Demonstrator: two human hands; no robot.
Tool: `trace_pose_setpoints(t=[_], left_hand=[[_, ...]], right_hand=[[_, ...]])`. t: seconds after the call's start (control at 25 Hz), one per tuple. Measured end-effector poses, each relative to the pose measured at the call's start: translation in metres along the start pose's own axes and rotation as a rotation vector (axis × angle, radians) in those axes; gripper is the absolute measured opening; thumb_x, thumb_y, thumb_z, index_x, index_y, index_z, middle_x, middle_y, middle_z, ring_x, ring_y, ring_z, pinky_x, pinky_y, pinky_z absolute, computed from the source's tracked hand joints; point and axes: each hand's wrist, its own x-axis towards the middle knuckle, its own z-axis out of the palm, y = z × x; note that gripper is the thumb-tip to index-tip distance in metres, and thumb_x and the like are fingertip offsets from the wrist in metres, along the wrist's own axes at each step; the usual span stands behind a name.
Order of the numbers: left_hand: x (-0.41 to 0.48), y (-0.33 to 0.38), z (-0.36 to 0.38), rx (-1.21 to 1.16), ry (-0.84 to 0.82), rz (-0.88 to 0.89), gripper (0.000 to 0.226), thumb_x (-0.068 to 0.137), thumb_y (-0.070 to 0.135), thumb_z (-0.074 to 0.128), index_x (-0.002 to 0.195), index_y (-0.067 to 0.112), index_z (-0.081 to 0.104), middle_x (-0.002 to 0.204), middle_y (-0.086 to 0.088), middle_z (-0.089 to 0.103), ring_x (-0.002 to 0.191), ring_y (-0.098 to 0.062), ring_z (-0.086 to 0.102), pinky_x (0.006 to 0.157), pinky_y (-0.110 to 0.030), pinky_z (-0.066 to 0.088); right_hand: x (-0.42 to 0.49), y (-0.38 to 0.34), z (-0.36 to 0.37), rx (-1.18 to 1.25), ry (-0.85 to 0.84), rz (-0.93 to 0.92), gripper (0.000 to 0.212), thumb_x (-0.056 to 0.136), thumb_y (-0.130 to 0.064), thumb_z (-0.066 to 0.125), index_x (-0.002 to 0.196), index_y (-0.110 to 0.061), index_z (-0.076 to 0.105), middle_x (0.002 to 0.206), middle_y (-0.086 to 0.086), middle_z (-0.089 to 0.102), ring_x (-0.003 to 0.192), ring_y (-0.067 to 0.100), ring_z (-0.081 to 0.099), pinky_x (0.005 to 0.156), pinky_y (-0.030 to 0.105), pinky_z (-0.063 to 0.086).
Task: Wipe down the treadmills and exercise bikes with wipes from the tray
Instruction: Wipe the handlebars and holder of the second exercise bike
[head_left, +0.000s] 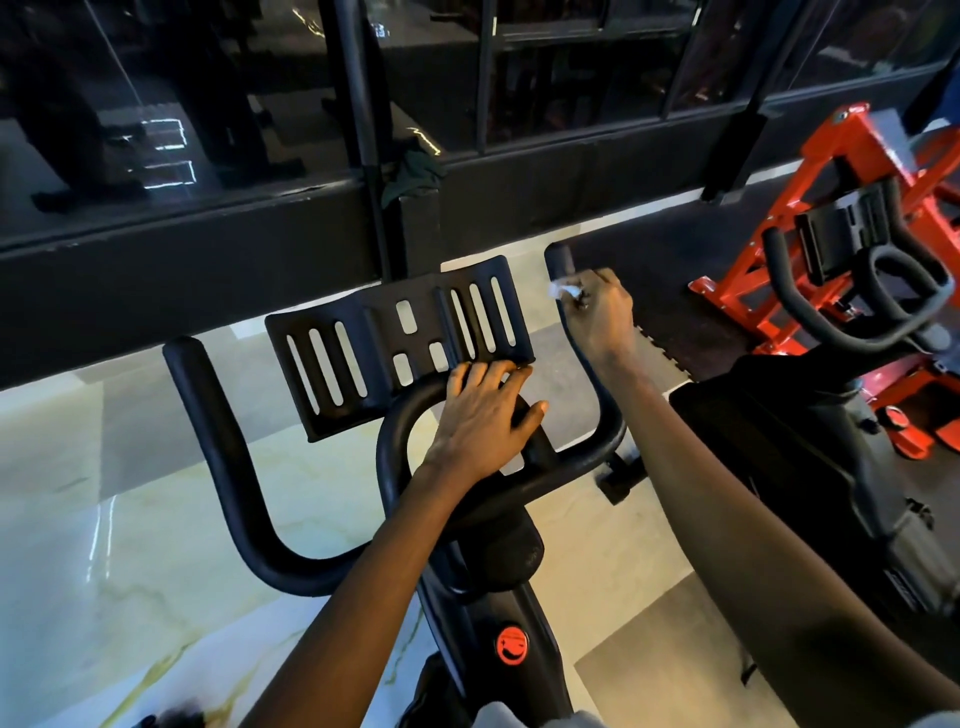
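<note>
I stand over a black exercise bike (483, 587) with curved handlebars (228, 467) and a slotted black tablet holder (395, 343). My right hand (597, 312) grips a crumpled white wipe (563, 288) against the upper part of the right handlebar horn (561, 260). My left hand (488, 415) rests with fingers spread on the centre loop of the handlebar, its fingertips touching the lower edge of the tablet holder. No tray shows in this view.
A second bike with a red frame (810, 234) and black handlebars stands to the right on a dark rubber mat. A black-framed glass wall (311, 218) runs close behind the bike. Pale marble floor (104, 519) lies below on the left.
</note>
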Motion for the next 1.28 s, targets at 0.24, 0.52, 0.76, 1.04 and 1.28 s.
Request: trace_pose_setpoints(t=[0.24, 0.52, 0.76, 1.04, 1.28], left_hand=[[0.015, -0.041, -0.055, 0.010, 0.095, -0.133, 0.055, 0.105, 0.041, 0.044, 0.154, 0.017, 0.035, 0.156, -0.008, 0.034, 0.144, -0.025, 0.030, 0.120, -0.044, 0.021], [0.048, -0.097, -0.085, 0.109, 0.092, -0.172, 0.058, 0.104, 0.041, 0.046, 0.155, 0.018, 0.033, 0.161, -0.008, 0.032, 0.149, -0.028, 0.023, 0.121, -0.051, 0.015], [0.045, -0.108, -0.078, 0.075, 0.085, -0.164, 0.056, 0.105, 0.046, 0.041, 0.157, 0.030, 0.029, 0.145, -0.006, 0.047, 0.135, -0.029, 0.036, 0.110, -0.052, 0.031], [0.044, -0.107, -0.077, 0.081, 0.087, -0.155, 0.053, 0.106, 0.046, 0.039, 0.157, 0.038, 0.027, 0.144, -0.004, 0.048, 0.130, -0.030, 0.038, 0.108, -0.051, 0.031], [0.046, -0.103, -0.080, 0.042, 0.059, -0.195, 0.054, 0.105, 0.046, 0.042, 0.157, 0.038, 0.028, 0.145, -0.004, 0.047, 0.132, -0.029, 0.039, 0.109, -0.049, 0.030]], right_hand=[[-0.030, -0.021, 0.014, 0.158, 0.004, 0.047, 0.013, 0.091, -0.021, 0.073, 0.103, -0.019, 0.076, 0.105, -0.010, 0.073, 0.091, -0.004, 0.061, 0.078, 0.000, 0.042], [0.010, -0.069, 0.022, 0.176, 0.076, -0.208, 0.017, 0.093, -0.012, 0.067, 0.110, -0.015, 0.070, 0.112, 0.001, 0.066, 0.104, 0.003, 0.057, 0.089, 0.004, 0.043], [0.000, -0.056, 0.028, -0.001, 0.002, -0.268, 0.022, 0.094, -0.008, 0.065, 0.115, -0.009, 0.072, 0.112, 0.007, 0.061, 0.097, 0.016, 0.063, 0.087, 0.023, 0.052], [-0.048, -0.035, 0.016, -0.129, -0.312, -0.222, 0.023, 0.091, -0.004, 0.067, 0.108, -0.014, 0.076, 0.107, 0.006, 0.065, 0.087, 0.018, 0.069, 0.085, 0.024, 0.057], [-0.046, -0.055, 0.026, -0.146, -0.328, -0.032, 0.015, 0.090, -0.005, 0.069, 0.100, -0.012, 0.077, 0.098, 0.007, 0.074, 0.087, 0.022, 0.071, 0.083, 0.035, 0.060]])
